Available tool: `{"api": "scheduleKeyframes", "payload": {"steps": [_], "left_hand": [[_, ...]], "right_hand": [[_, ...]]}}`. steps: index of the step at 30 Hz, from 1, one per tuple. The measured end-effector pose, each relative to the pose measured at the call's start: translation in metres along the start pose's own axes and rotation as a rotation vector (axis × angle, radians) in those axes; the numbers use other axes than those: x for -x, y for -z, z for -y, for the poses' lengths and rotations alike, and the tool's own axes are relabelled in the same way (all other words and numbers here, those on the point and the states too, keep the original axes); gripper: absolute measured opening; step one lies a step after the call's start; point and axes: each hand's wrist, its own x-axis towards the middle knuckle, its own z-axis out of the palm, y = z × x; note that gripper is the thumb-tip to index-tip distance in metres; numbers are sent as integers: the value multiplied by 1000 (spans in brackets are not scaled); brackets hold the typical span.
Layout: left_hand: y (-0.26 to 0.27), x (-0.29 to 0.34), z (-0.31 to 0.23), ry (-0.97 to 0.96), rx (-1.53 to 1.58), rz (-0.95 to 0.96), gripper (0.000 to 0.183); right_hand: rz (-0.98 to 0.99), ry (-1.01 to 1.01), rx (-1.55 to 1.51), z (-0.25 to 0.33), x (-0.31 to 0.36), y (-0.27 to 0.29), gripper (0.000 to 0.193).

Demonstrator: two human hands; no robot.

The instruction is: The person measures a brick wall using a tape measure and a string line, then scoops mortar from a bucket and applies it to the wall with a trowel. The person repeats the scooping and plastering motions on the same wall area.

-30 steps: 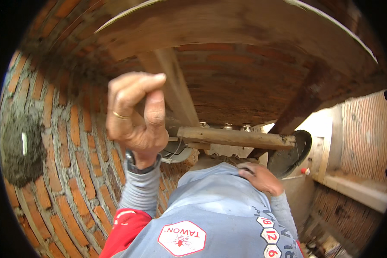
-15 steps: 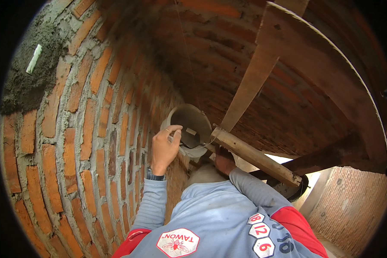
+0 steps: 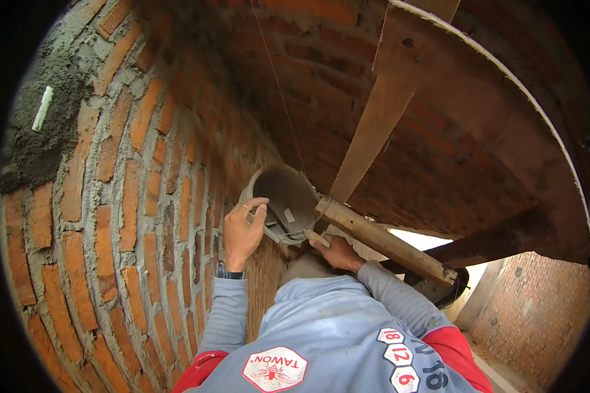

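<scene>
A grey bucket [image 3: 248, 190] stands tilted toward me beside the brick wall, its inside dark with grey residue. A small pale rectangular piece [image 3: 288, 215] shows inside it. My left hand [image 3: 242, 232] is at the bucket's left rim, with thumb and forefinger brought close together; whatever they may hold is too small to make out. Over at the bucket's lower right edge, my right hand [image 3: 341, 254] is closed round the pale handle of a tool [image 3: 317, 237]. The tool's working end cannot be made out at the bucket.
To my left rises a brick wall [image 3: 131, 196] with rough mortar joints and a patch of wet grey mortar [image 3: 42, 150]. A wooden beam [image 3: 387, 239] runs right of the bucket, below an upright plank [image 3: 373, 137]. A dark container [image 3: 449, 295] hangs lower right. A thin string [image 3: 275, 78] stretches above.
My right hand has come out from behind the beam toward the bucket, showing the pale handle. My left hand has shifted slightly left and down. The view has tilted a little.
</scene>
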Motion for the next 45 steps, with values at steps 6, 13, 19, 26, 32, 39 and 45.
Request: {"api": "scheduleKeyframes", "payload": {"steps": [6, 13, 19, 26, 32, 39, 45], "left_hand": [[-6, -6, -5, -75, 31, -5, 19], [-19, -4, -3, -112, 44, 44, 23], [20, -91, -67, -228, 174, -191, 23], [122, -213, -200, -682, 224, -565, 26], [198, -300, -313, -798, 337, -753, 33], [254, -388, -417, -1005, -151, -841, 37], [258, -412, -443, -896, -444, -913, 34]], "right_hand": [[-129, 135, 82, -30, 20, 4, 67], [-141, -96, 293, -53, 39, 18, 92], [-154, -63, 462, -34, 58, 26, 85], [-223, 93, 499, -43, 75, 36, 72], [-522, 388, 464, -64, 76, 33, 45], [-497, -5, 579, -42, 160, 70, 61], [-713, 79, 162, -19, 281, 89, 44]]}}
